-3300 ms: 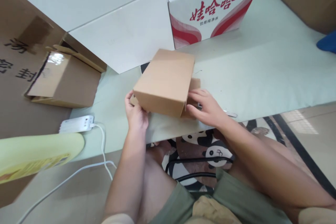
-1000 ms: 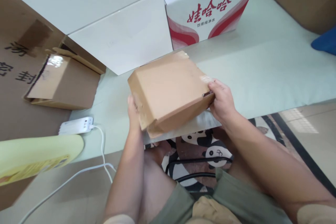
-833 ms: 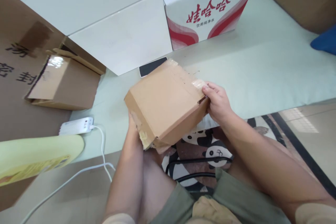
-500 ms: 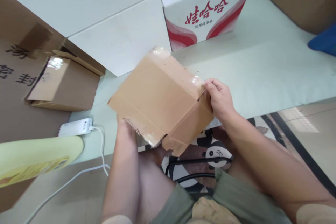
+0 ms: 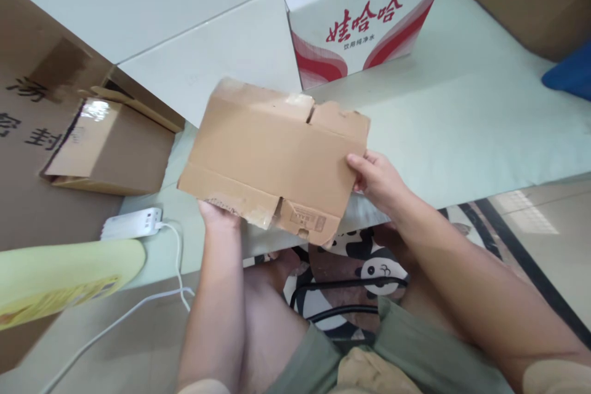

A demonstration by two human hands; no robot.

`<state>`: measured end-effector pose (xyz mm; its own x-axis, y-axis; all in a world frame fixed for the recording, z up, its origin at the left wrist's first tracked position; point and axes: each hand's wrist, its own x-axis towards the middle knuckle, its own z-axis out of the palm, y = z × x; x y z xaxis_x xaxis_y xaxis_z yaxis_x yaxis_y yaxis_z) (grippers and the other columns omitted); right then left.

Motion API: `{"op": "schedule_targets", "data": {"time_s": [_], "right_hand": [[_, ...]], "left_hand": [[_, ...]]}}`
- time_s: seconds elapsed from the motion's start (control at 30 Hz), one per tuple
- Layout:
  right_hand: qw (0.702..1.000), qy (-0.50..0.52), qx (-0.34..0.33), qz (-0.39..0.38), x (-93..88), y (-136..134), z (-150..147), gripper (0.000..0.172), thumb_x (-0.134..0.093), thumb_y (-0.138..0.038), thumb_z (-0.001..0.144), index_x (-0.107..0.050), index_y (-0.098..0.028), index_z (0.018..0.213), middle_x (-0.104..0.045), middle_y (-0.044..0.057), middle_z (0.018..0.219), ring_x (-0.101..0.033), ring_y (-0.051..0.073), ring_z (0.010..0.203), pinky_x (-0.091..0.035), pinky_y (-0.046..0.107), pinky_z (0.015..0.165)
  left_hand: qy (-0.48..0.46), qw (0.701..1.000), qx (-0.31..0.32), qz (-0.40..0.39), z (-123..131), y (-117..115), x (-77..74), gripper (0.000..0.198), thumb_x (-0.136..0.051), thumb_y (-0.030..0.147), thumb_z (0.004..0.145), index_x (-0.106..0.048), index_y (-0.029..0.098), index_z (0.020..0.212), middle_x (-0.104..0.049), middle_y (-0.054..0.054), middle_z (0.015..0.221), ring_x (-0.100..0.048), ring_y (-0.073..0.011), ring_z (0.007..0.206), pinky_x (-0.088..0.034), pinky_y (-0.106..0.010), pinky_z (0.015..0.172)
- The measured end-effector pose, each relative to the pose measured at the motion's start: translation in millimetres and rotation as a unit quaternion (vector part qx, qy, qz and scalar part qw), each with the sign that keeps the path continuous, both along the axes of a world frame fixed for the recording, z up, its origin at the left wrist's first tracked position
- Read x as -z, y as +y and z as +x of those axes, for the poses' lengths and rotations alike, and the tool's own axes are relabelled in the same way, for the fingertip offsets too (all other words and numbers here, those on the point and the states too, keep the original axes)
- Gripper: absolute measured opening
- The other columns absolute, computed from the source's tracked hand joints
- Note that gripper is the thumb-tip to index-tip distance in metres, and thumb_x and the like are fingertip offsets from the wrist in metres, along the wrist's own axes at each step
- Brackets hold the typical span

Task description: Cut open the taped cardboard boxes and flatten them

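A brown cardboard box [image 5: 268, 144], flattened out with several flaps spread, is held up over the front of the pale green table. My right hand [image 5: 376, 178] pinches its right edge, thumb on top and fingers curled beneath. Under the lower left edge is my left hand [image 5: 219, 215]; its fingers are hidden below the cardboard, which rests on or is gripped by it. Clear tape clings to the torn upper and lower flaps. Printed marks show on the lower right flap.
A white box with red lettering [image 5: 360, 31] stands at the back beside a large white box [image 5: 244, 43]. On the left are a small brown carton [image 5: 124, 148], a white power bank [image 5: 132, 223] with a cable, and a yellow-green object [image 5: 74, 277]. Something blue [image 5: 570, 71] sits far right.
The cardboard has turned counterclockwise, and its right flap has swung up and flattened out level with the main panel. My right hand has shifted slightly down along its right edge.
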<state>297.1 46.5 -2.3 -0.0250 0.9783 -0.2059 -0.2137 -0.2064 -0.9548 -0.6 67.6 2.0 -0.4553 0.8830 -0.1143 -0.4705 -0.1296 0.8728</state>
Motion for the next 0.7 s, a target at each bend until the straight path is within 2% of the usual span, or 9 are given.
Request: {"op": "schedule_targets", "data": {"time_s": [0.03,0.1,0.2,0.27,0.33,0.4,0.5,0.6,0.7], "right_hand": [[1.000,0.014,-0.020,-0.013,-1.5,-1,-1,0.048,-0.076,-0.064,0.072,-0.053,-0.022,0.073,-0.050,-0.005,0.056,-0.041,0.009,0.046,-0.032,0.025,0.045],[1.000,0.024,0.000,-0.016,-2.9,-2,-3,0.055,-0.079,-0.068,0.070,-0.048,-0.022,0.066,-0.042,-0.008,0.050,-0.034,0.006,0.042,-0.026,0.024,0.043],[1.000,0.002,0.031,-0.002,-2.1,-2,-5,0.059,-0.077,-0.075,0.069,-0.048,-0.023,0.068,-0.043,-0.008,0.049,-0.034,0.006,0.041,-0.027,0.024,0.043],[0.999,-0.034,-0.012,0.008,-1.7,-3,-6,0.059,-0.074,-0.078,0.070,-0.052,-0.023,0.068,-0.046,-0.007,0.048,-0.037,0.008,0.040,-0.028,0.025,0.044],[0.994,-0.070,-0.087,0.010,-2.7,-6,-7,0.060,-0.069,-0.079,0.074,-0.052,-0.023,0.062,-0.044,-0.005,0.044,-0.036,0.008,0.039,-0.029,0.027,0.044],[0.985,-0.100,-0.143,-0.001,-4.9,-12,-7,0.062,-0.068,-0.077,0.076,-0.046,-0.024,0.054,-0.039,-0.005,0.039,-0.033,0.008,0.039,-0.029,0.027,0.044],[0.976,-0.133,-0.168,-0.032,-8.8,-22,-6,0.059,-0.073,-0.072,0.074,-0.045,-0.024,0.053,-0.040,-0.005,0.039,-0.037,0.009,0.041,-0.034,0.026,0.045],[0.983,-0.093,-0.142,-0.066,-13.4,-30,-8,0.052,-0.078,-0.069,0.068,-0.058,-0.021,0.068,-0.049,-0.003,0.045,-0.042,0.010,0.041,-0.035,0.026,0.043],[0.995,-0.032,-0.044,-0.086,-22.5,-34,-13,0.055,-0.083,-0.067,0.059,-0.062,-0.021,0.080,-0.055,-0.003,0.051,-0.039,0.009,0.038,-0.030,0.026,0.038]], "left_hand": [[-0.007,1.000,-0.007,0.012,2,-1,-1.9,0.050,-0.058,0.069,0.089,-0.073,0.025,0.111,-0.079,-0.008,0.109,-0.070,-0.0286,0.121,-0.060,-0.036,0.095],[-0.031,0.999,0.006,0.042,7,-4,-6.6,0.057,-0.053,0.072,0.089,-0.072,0.024,0.114,-0.079,-0.008,0.114,-0.068,-0.0289,0.125,-0.059,-0.036,0.101],[-0.065,0.995,0.043,0.056,9,-6,-9.3,0.049,-0.057,0.063,0.092,-0.071,0.023,0.115,-0.080,-0.008,0.112,-0.069,-0.0297,0.125,-0.057,-0.041,0.107],[-0.078,0.996,0.035,0.017,6,-5,-5.3,0.028,-0.064,0.043,0.093,-0.071,0.023,0.112,-0.081,-0.006,0.103,-0.072,-0.0285,0.120,-0.057,-0.043,0.109],[-0.091,0.996,0.011,-0.021,1,-3,1.3,0.018,-0.066,0.028,0.092,-0.071,0.023,0.109,-0.081,-0.005,0.098,-0.074,-0.0276,0.116,-0.057,-0.044,0.110],[-0.102,0.994,0.006,-0.034,-3,1,7.1,0.016,-0.066,0.023,0.092,-0.071,0.022,0.107,-0.081,-0.005,0.100,-0.074,-0.0280,0.115,-0.057,-0.046,0.110],[-0.093,0.994,0.020,-0.047,-3,3,10.3,0.016,-0.068,0.021,0.089,-0.072,0.020,0.104,-0.081,-0.006,0.099,-0.075,-0.0284,0.111,-0.058,-0.047,0.109],[-0.085,0.994,0.037,-0.053,4,4,7.5,0.017,-0.069,0.029,0.087,-0.072,0.018,0.100,-0.080,-0.008,0.095,-0.076,-0.0293,0.110,-0.058,-0.045,0.106],[-0.108,0.992,0.057,-0.016,8,3,1.5,0.026,-0.061,0.043,0.089,-0.070,0.020,0.097,-0.078,-0.009,0.096,-0.076,-0.0272,0.103,-0.061,-0.040,0.094]]}}
